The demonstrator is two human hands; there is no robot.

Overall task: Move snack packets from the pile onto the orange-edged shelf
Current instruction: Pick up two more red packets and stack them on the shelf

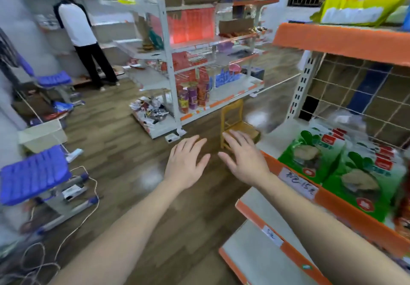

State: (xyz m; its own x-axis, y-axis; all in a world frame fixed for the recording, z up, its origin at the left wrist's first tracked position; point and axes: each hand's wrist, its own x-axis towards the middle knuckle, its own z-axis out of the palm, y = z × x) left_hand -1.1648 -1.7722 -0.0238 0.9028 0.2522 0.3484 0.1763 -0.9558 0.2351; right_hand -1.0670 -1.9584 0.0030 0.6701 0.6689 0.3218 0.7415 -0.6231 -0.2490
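Note:
My left hand (185, 162) and my right hand (245, 159) are stretched out side by side over the wooden floor, palms down, fingers apart, holding nothing. To their right runs the orange-edged shelf (346, 211), where two green snack packets (337, 165) lie flat. My right hand hovers just left of that shelf's edge. An upper orange-edged shelf (339, 41) carries a yellow-green packet (357, 9). A heap of mixed packets (150, 111) lies on the bottom board of the white rack ahead.
A small yellow wooden chair (235, 125) stands just beyond my hands. The white rack (168, 63) with red goods fills the middle. A person (82, 36) stands at back left. Purple-topped stands (33, 178) and cables (73, 218) occupy the left floor.

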